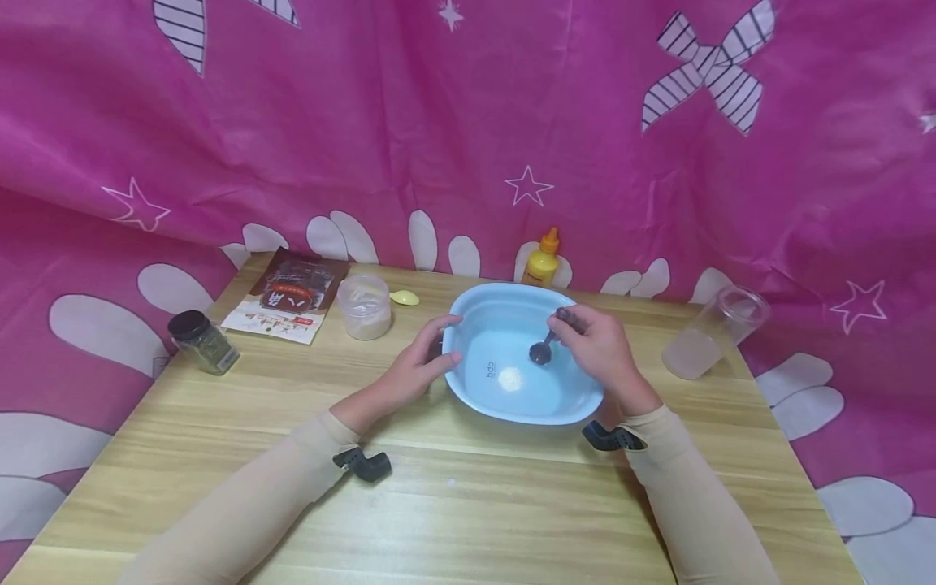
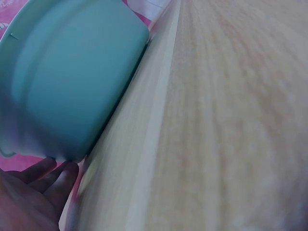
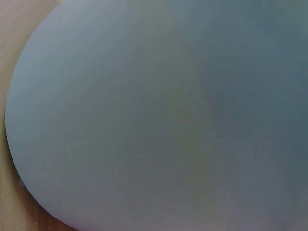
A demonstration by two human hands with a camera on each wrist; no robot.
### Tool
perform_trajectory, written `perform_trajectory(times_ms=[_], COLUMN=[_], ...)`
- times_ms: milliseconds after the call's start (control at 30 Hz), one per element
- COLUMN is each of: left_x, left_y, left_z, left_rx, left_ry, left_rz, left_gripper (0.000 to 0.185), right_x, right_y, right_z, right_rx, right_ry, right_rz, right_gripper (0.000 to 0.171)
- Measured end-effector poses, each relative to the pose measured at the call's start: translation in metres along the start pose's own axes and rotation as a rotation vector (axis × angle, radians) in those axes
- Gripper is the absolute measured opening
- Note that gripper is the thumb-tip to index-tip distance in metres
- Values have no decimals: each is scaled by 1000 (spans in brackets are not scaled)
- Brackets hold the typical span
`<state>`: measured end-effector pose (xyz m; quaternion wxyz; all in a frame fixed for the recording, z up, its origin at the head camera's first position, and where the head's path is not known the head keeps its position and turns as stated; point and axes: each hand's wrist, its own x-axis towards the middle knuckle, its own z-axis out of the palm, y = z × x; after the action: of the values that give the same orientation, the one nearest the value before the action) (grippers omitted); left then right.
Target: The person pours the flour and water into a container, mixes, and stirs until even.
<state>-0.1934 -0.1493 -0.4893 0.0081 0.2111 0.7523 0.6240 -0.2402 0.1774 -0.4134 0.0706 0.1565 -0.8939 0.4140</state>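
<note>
Small dark round-bowled spoon (image 1: 540, 353), pinched by its handle in the right hand (image 1: 603, 349), poised inside the light-blue plastic basin (image 1: 497, 317) on the pale wooden table (image 1: 468, 520). Left hand (image 1: 417, 366) lightly round the basin's left rim, thumb and fingers touching. Best, by the look of it: keep the spoon's bowl low, tip gently, brace that rim. Basin floor: a bright patch, glare or contents impossible to tell; spoon's load, too dark to read. And outward: cloudy whitish liquid in the tall clear cylinder (image 1: 691, 353), off-white powder in the clear plastic tub (image 1: 366, 313) beside the pale-yellow plastic spoon (image 1: 405, 298), greenish flakes in the black-lidded clear jar (image 1: 212, 349).
</note>
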Motion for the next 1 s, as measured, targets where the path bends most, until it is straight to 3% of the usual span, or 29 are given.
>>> perform_trajectory(times_ms=[500, 800, 1000], left_x=[0, 0, -1], left_y=[-3, -2, 0], left_z=[-1, -3, -2], left_rx=[-7, -8, -20], left_ry=[-6, -4, -10], left_rz=[2, 10, 14], left_gripper=[60, 60, 60], right_x=[-2, -3, -9], right_y=[-3, -8, -18], right_z=[-3, -9, -16], right_rx=[-42, -216, -225], right_ry=[-27, -148, -261], right_rz=[-6, -197, -249], right_gripper=[17, 9, 5])
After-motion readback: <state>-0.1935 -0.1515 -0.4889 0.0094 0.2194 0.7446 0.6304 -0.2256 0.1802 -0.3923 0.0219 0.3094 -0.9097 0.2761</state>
